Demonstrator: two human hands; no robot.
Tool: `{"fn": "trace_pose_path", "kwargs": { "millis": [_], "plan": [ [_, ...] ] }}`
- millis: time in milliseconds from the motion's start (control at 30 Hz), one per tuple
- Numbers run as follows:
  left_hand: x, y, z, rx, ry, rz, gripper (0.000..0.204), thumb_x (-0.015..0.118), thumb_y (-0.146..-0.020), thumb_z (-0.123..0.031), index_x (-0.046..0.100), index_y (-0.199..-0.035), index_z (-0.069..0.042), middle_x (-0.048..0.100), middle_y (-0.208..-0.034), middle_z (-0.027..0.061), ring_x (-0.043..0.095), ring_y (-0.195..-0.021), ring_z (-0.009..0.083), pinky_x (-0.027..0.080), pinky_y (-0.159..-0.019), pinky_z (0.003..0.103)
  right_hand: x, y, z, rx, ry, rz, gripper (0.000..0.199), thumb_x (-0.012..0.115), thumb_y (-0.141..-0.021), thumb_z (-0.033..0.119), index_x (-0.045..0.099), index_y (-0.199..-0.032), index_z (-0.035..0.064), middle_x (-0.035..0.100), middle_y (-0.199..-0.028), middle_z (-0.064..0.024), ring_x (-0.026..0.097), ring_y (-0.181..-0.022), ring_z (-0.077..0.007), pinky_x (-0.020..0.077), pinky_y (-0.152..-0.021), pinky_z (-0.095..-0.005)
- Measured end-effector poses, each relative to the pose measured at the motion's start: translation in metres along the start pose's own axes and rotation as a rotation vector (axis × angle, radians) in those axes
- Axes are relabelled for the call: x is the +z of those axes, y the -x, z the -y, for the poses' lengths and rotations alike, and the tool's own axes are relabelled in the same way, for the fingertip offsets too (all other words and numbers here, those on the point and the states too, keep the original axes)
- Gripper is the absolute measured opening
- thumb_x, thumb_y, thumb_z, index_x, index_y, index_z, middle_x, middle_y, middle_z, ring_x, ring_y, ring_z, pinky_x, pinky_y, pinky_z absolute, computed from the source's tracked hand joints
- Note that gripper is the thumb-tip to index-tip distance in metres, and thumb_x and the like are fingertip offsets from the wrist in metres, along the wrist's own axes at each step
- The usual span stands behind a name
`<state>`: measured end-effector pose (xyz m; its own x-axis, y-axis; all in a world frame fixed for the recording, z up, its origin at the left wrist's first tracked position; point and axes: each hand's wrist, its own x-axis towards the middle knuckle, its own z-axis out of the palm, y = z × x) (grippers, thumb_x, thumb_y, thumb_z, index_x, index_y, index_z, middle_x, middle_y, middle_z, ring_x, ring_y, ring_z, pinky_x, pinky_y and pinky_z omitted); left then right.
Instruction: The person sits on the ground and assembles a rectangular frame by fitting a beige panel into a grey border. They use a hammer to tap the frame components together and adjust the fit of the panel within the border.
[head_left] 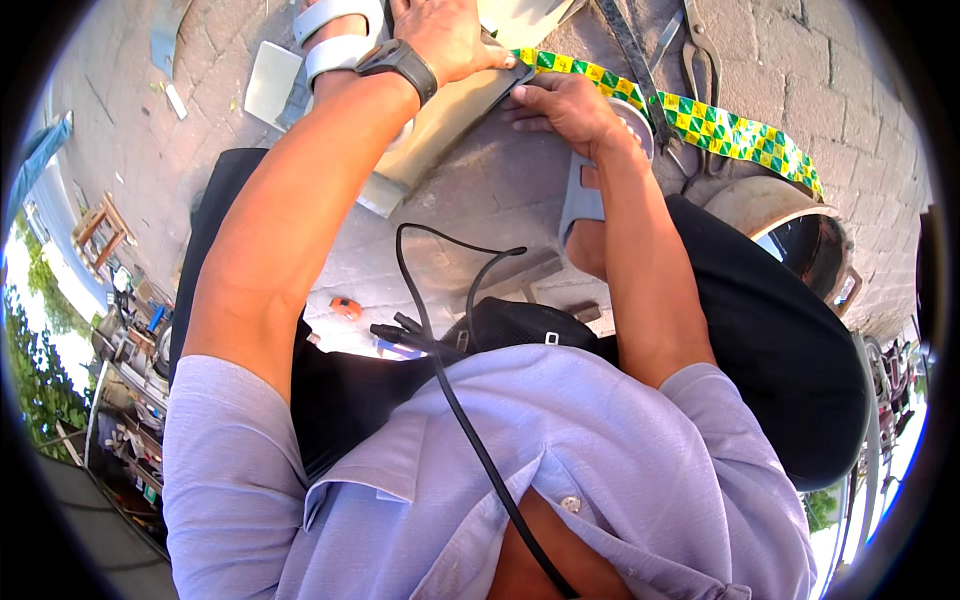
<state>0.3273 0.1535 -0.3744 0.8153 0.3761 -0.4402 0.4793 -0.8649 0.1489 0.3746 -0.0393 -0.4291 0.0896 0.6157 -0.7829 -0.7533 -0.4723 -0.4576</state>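
A long beige board-like piece [438, 132] slants across the ground before me. My left hand [440, 38] lies on its upper part, thumb stretched to the right and fingertips cut off by the top edge. A dark flat strip [516, 76] runs along the board's right side. My right hand [572, 112] is closed at that strip's end, thumb and forefinger against it, the other fingers curled beneath. From the same spot a green and yellow checkered band [745, 137] stretches away to the right over the paving.
Long-handled metal tongs or shears [702, 60] lie beyond the band. A round metal container [790, 225] stands by my right knee. My sandaled feet flank the board. An orange object [346, 307] and a black cable [425, 310] are near me; a pale flat piece [272, 84] lies left.
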Motion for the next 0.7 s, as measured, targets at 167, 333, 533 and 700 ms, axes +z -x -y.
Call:
{"fn": "trace_pose_path", "kwargs": {
  "millis": [167,333,533,700],
  "plan": [
    [0.002,-0.001,0.001,0.035,0.000,0.006,0.122,0.084,-0.061,-0.054,0.024,-0.152,0.002,0.019,-0.154,0.0364,0.017,-0.144,0.0513,0.014,-0.118,0.060,-0.001,0.001,-0.001,-0.011,0.018,0.017,0.033,0.062,-0.097,0.014,0.059,-0.119,-0.0107,0.068,-0.110,-0.0174,0.069,-0.099,-0.0251,0.0582,-0.087,-0.0325],
    [0.008,0.002,0.004,0.054,0.012,-0.021,0.123,0.083,-0.063,-0.054,0.020,-0.153,0.002,0.016,-0.155,0.0369,0.014,-0.145,0.0525,0.010,-0.118,0.061,-0.003,0.003,-0.001,0.000,-0.048,0.042,0.037,0.061,-0.098,0.016,0.057,-0.122,-0.0116,0.067,-0.112,-0.0189,0.069,-0.101,-0.0265,0.0584,-0.088,-0.0332],
    [0.007,-0.008,0.004,0.022,0.044,0.060,0.129,0.082,-0.062,-0.053,0.012,-0.155,0.002,0.012,-0.155,0.0380,0.007,-0.146,0.0532,0.006,-0.117,0.063,-0.004,0.004,0.003,0.001,-0.071,0.052,0.039,0.061,-0.099,0.018,0.056,-0.124,-0.0113,0.066,-0.114,-0.0193,0.068,-0.102,-0.0276,0.0582,-0.090,-0.0342],
    [0.048,-0.007,0.019,0.153,0.006,-0.131,0.122,0.080,-0.063,-0.061,0.020,-0.152,-0.002,0.026,-0.153,0.0334,0.010,-0.144,0.0547,0.003,-0.110,0.073,-0.005,0.003,0.002,-0.014,-0.056,0.066,0.039,0.060,-0.099,0.017,0.056,-0.125,-0.0113,0.066,-0.114,-0.0191,0.068,-0.102,-0.0277,0.0583,-0.091,-0.0353]
  ]
}}
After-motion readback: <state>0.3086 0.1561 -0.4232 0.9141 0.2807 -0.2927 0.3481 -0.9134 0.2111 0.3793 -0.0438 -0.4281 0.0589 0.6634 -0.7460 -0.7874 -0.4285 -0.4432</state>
